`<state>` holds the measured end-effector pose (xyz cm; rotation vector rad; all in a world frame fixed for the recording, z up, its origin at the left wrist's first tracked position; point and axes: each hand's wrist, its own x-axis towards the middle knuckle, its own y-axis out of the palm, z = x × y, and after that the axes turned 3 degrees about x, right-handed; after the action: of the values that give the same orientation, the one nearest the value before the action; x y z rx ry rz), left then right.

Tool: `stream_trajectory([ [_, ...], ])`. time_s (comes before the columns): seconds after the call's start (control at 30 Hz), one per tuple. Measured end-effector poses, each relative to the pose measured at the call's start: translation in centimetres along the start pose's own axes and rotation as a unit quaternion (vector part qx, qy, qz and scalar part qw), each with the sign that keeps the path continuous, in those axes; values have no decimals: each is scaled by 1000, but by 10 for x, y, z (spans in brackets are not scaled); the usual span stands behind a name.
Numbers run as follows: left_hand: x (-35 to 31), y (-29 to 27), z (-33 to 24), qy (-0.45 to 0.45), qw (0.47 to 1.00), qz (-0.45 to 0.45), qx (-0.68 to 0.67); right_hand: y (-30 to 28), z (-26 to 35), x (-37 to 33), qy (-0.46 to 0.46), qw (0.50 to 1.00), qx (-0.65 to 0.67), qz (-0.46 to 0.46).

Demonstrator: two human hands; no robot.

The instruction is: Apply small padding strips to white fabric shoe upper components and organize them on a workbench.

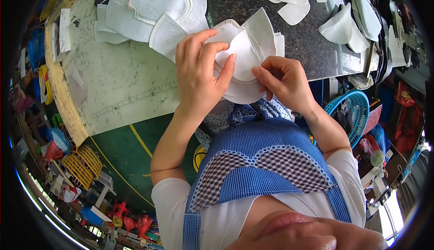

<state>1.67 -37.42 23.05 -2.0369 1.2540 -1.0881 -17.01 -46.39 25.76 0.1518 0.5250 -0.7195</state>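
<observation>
A smooth white rounded fabric piece (244, 55) lies over a stack of stitched white fabric pieces (264, 33) at the table's near edge. My right hand (287, 82) pinches the right rim of the smooth piece between thumb and bent fingers. Over its left side, my left hand (199, 67) is curved with the fingers apart; the thumb and index tips are at the fabric, and whether they press on it I cannot tell. A larger pile of stitched white fabric pieces (156, 3) lies just beyond my left hand.
The worktable has a pale green board (131, 82) on the left and a dark speckled top (235, 6) on the right. Loose white cut pieces (294, 12) lie at the far right, with more white pieces (346, 28) nearer. A blue basket (359, 110) stands below the right edge.
</observation>
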Motion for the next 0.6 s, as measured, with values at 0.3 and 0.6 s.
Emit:
stream_trajectory([
  [0.3, -9, -4, -27, 133, 986, 97, 25, -7, -6, 4, -89, 994, -68, -5],
  [0.6, -13, -2, -10, 237, 929, 281, 47, -153, -4, -25, -255, 725, -521, -371],
])
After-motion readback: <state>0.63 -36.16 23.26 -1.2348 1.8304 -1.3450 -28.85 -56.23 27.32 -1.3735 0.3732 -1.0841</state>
